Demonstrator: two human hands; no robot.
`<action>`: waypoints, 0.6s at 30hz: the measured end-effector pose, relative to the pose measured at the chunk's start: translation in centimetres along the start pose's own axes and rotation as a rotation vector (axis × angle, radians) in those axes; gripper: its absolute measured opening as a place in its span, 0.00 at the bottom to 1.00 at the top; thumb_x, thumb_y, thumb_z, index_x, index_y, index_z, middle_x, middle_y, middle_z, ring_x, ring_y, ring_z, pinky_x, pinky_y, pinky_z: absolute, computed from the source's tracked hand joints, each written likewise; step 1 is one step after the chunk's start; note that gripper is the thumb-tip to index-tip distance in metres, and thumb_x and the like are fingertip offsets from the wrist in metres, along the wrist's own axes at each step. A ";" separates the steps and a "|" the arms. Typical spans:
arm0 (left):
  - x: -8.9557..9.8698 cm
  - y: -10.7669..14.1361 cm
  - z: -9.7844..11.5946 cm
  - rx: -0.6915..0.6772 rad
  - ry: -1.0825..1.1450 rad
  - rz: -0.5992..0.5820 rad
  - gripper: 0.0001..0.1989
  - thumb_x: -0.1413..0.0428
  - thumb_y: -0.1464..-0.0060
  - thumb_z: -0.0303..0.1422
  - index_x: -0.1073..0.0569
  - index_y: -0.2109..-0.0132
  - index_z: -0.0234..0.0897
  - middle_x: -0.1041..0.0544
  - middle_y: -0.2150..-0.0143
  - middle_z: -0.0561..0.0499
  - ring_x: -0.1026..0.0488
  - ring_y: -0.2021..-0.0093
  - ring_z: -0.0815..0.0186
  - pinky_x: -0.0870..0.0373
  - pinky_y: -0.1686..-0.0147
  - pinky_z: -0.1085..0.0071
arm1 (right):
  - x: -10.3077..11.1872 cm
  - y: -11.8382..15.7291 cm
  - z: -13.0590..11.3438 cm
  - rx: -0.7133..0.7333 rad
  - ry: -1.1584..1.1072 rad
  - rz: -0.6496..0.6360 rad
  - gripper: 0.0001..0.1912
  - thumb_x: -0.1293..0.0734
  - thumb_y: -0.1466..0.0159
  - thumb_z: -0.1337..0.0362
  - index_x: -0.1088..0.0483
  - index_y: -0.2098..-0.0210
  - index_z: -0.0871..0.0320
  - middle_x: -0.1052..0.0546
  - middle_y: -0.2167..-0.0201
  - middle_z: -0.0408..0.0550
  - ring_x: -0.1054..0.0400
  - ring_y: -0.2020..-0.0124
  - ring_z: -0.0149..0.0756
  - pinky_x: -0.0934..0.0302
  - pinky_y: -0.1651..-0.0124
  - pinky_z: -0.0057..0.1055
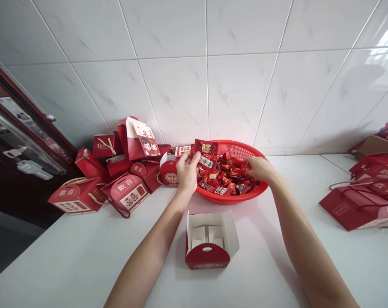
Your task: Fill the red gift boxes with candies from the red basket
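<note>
Pinching red wrapped sweets (pixel 207 148) between thumb and fingers, my left hand (pixel 188 172) holds them at the left side of the red basket (pixel 226 200). My right hand (pixel 260 167) dips into the candy heap (pixel 232 173) at the basket's right; I cannot tell whether its fingertips grip any. Nearer me than the basket stands an open box (pixel 207 258); gift boxes (pixel 129 191) crowd the basket's left, and red cartons (pixel 354 207) sit well to its right.

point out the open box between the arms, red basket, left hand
open box (pixel 207 258), head view, on its red front panel
red basket (pixel 229 199), head view, on its near rim
left hand (pixel 187 173), head view, middle of the hand
</note>
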State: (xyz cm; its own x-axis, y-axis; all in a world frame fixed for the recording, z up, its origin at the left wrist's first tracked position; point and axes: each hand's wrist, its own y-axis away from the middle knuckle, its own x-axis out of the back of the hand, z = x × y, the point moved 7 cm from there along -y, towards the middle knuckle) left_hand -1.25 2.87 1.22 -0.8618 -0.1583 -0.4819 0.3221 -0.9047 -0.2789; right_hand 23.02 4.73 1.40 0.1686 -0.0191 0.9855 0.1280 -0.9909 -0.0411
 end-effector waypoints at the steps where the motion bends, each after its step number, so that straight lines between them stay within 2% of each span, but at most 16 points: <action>1: 0.0 0.0 0.0 0.007 0.003 0.002 0.20 0.26 0.65 0.41 0.22 0.66 0.36 0.22 0.66 0.52 0.32 0.74 0.73 0.42 0.82 0.77 | 0.1 0.0 -0.2 0.002 -0.003 0.013 0.13 0.34 0.41 0.72 0.23 0.57 0.56 0.18 0.58 0.54 0.26 0.53 0.51 0.39 0.54 0.37; 3: 0.0 0.1 0.0 0.015 0.003 0.010 0.21 0.26 0.66 0.42 0.23 0.66 0.36 0.22 0.67 0.53 0.33 0.75 0.73 0.42 0.81 0.77 | 0.3 0.0 -0.7 0.014 -0.017 0.040 0.12 0.34 0.38 0.70 0.23 0.56 0.56 0.18 0.54 0.55 0.26 0.50 0.51 0.38 0.52 0.37; 7: 0.1 0.2 0.0 0.014 -0.016 0.007 0.20 0.26 0.64 0.42 0.24 0.67 0.36 0.23 0.68 0.54 0.33 0.74 0.73 0.42 0.81 0.78 | 0.7 0.5 -2.7 0.095 -0.069 0.047 0.16 0.39 0.34 0.73 0.22 0.55 0.57 0.17 0.52 0.52 0.25 0.49 0.45 0.37 0.52 0.33; 9: 0.2 0.2 -0.1 0.009 -0.029 0.003 0.19 0.27 0.62 0.41 0.25 0.68 0.36 0.24 0.69 0.55 0.34 0.74 0.73 0.41 0.80 0.78 | 0.2 0.7 -4.1 0.164 -0.095 -0.002 0.17 0.41 0.32 0.72 0.21 0.56 0.56 0.17 0.53 0.49 0.24 0.51 0.43 0.36 0.52 0.32; 12: 0.2 0.2 -0.1 -0.002 -0.026 -0.006 0.19 0.27 0.61 0.41 0.27 0.70 0.37 0.27 0.71 0.56 0.35 0.75 0.74 0.41 0.80 0.78 | -1.0 0.8 -5.5 0.251 -0.111 -0.125 0.17 0.38 0.33 0.71 0.18 0.55 0.53 0.16 0.54 0.46 0.23 0.51 0.43 0.34 0.50 0.32; 15: 0.0 0.2 0.0 0.000 0.001 -0.016 0.21 0.26 0.63 0.42 0.28 0.70 0.37 0.27 0.72 0.56 0.35 0.75 0.74 0.42 0.81 0.79 | -2.2 0.7 -5.6 0.278 -0.092 -0.225 0.19 0.36 0.34 0.71 0.19 0.50 0.50 0.17 0.48 0.46 0.24 0.48 0.45 0.34 0.46 0.35; 18: -0.2 0.3 0.2 0.009 0.008 -0.020 0.22 0.26 0.64 0.42 0.28 0.70 0.37 0.26 0.72 0.56 0.35 0.76 0.74 0.43 0.81 0.79 | -2.8 0.6 -5.2 0.279 -0.039 -0.272 0.22 0.37 0.34 0.71 0.20 0.46 0.51 0.23 0.38 0.49 0.31 0.36 0.51 0.40 0.35 0.45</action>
State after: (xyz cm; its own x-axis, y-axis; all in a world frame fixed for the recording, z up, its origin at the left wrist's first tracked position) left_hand -1.04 2.62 1.38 -0.8650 -0.1370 -0.4827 0.3012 -0.9112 -0.2811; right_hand 17.59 3.47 -0.53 0.1286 0.2493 0.9598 0.4326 -0.8850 0.1719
